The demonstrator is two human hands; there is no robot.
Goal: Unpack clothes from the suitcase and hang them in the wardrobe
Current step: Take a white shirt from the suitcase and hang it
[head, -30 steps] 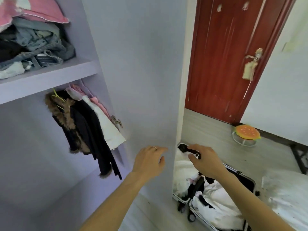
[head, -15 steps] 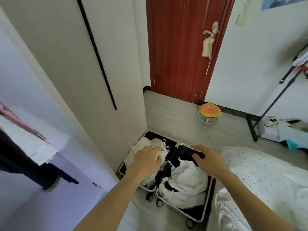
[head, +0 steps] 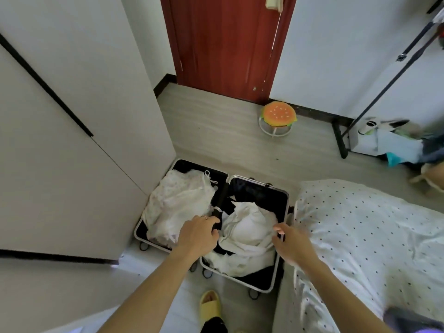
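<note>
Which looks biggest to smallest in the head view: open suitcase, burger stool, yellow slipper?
1. open suitcase
2. burger stool
3. yellow slipper, close to the stool; nearer the camera and partly hidden, so unsure.

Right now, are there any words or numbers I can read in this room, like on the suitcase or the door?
No words or numbers can be read here.
Suitcase: a faint pale mark on the black lining, too blurred to read.
Tag hanging on the red door: cut off at the top edge, nothing legible.
Burger stool: only pale seed dots, no letters.
</note>
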